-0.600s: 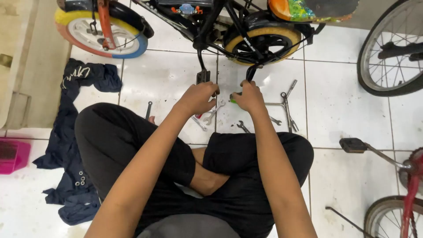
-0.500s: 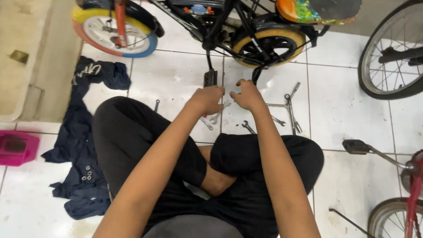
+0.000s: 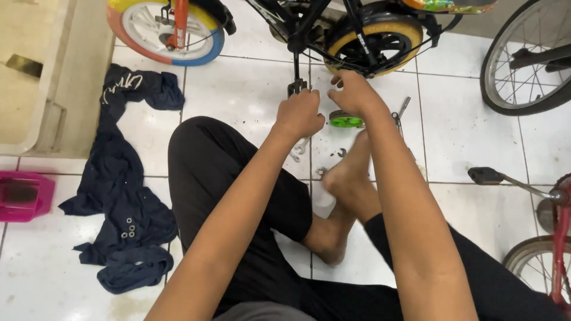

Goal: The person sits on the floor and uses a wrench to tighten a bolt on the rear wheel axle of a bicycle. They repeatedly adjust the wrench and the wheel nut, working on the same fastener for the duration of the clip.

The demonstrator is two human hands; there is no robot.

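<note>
Sitting cross-legged on tiled floor (image 3: 464,142) | left hand (image 3: 299,114) fisted beside bicycle pedal (image 3: 296,87), contents unseen | right hand (image 3: 355,93) half-curled, empty, over green wheel (image 3: 346,120) | wrenches (image 3: 399,114) within reach

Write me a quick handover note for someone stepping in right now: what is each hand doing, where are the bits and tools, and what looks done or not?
Left hand: closed in a fist just below the bike's pedal; what it grips is hidden.
Right hand: fingers curled at the yellow-rimmed rear wheel; any grip is hidden.
Things: a small green wheel lies on the tiles under the right hand. Wrenches and small loose parts lie on the floor by the person's bare foot.
Done: the green wheel is off the bike.
Left: tools and parts are still spread on the floor; the bike stays in pieces.
</note>
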